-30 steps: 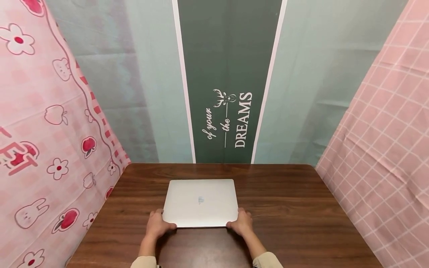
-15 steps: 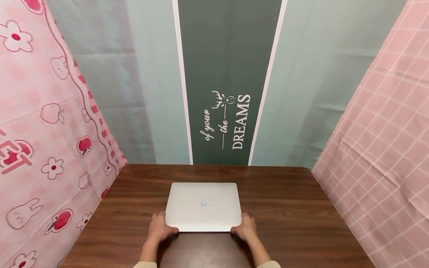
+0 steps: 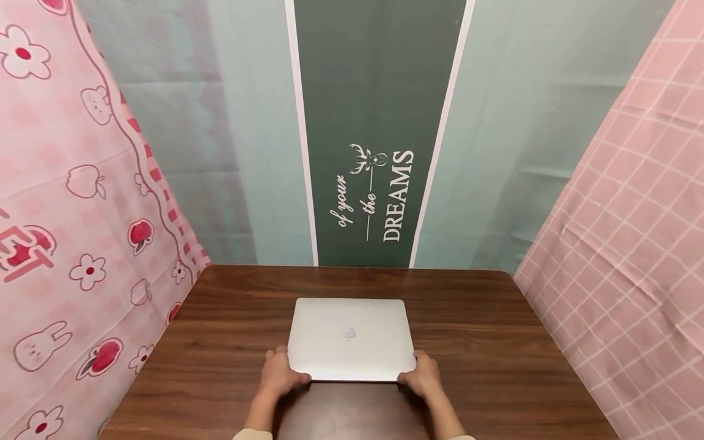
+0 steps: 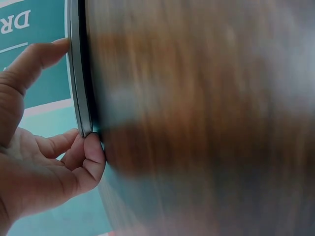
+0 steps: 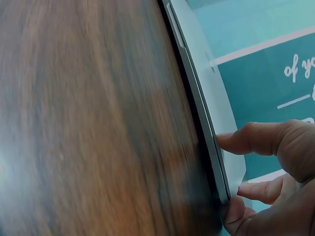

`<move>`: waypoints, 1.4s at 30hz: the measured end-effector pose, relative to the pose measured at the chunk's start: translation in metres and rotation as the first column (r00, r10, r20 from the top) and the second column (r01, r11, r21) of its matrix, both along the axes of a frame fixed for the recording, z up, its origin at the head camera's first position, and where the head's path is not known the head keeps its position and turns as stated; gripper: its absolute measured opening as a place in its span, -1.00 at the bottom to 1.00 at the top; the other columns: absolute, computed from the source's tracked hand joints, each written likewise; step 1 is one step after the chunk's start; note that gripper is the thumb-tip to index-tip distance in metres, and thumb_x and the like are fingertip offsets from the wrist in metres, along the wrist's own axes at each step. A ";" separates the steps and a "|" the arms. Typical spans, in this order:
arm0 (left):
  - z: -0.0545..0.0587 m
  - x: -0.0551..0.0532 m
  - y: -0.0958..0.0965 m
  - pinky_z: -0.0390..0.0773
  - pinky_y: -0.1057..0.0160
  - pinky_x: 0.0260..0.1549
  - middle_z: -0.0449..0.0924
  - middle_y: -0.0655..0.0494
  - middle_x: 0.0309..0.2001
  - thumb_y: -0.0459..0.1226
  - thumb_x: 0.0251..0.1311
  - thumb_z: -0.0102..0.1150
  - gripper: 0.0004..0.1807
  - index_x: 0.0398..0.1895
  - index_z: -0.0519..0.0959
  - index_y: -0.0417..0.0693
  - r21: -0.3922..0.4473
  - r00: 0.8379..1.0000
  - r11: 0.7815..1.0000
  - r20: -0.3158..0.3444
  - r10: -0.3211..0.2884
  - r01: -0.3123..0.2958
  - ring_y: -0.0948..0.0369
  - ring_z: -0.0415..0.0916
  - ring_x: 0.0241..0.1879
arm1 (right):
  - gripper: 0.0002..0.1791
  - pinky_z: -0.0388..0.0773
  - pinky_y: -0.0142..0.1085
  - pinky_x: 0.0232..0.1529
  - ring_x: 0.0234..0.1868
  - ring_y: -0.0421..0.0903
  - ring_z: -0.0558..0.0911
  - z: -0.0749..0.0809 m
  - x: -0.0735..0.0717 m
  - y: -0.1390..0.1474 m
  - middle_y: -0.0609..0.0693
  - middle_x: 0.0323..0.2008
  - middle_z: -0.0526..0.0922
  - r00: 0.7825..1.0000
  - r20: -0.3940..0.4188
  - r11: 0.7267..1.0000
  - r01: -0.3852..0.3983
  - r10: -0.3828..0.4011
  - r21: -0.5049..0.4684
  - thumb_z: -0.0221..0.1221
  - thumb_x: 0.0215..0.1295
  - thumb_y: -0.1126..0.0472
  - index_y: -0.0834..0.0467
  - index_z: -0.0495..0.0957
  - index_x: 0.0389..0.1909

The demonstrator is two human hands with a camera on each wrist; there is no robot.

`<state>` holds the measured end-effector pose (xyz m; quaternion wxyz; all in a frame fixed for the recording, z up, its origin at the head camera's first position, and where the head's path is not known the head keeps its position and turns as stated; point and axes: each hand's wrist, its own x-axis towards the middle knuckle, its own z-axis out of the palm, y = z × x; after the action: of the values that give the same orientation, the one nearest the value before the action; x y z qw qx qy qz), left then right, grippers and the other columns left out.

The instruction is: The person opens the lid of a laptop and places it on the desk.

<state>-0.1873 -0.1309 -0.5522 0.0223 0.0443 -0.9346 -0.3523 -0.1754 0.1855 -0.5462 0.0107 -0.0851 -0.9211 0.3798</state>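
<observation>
A closed silver laptop with a small logo on its lid lies on the table in the head view. My left hand grips its near left corner, thumb along the front edge and fingers at the left side. The right hand holds the near right corner in the same way. Seen from the left wrist, the thumb touches the laptop's thin edge and curled fingers meet the corner. In the right wrist view, the thumb presses on the front edge, with the fingers around the corner.
The brown wooden table extends on all sides of the laptop. Behind it hangs a green cloth backdrop with white lettering. Pink patterned cloth borders the left side, and pink checked cloth the right.
The laptop has shifted to the right across the table and slightly closer to me, both hands moving with it. The hold on its corners stays the same.
</observation>
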 end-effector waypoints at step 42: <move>0.008 0.011 0.026 0.45 -0.06 -0.30 0.25 -0.22 -0.35 -0.22 -0.59 0.62 -0.19 -0.24 0.32 -0.41 0.001 0.999 1.000 0.025 -0.020 0.020 -0.13 0.40 -0.38 | -0.27 0.43 0.06 -0.14 -0.16 0.31 0.50 -0.003 0.015 0.021 0.47 -0.23 0.53 0.999 -0.036 0.999 0.029 -0.029 0.021 0.37 -0.39 0.35 0.58 0.39 -0.07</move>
<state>-0.1763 -0.1044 -0.5438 0.0072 0.0394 -0.9350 -0.3525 -0.1606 0.2067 -0.5491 0.0334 -0.0917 -0.9234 0.3713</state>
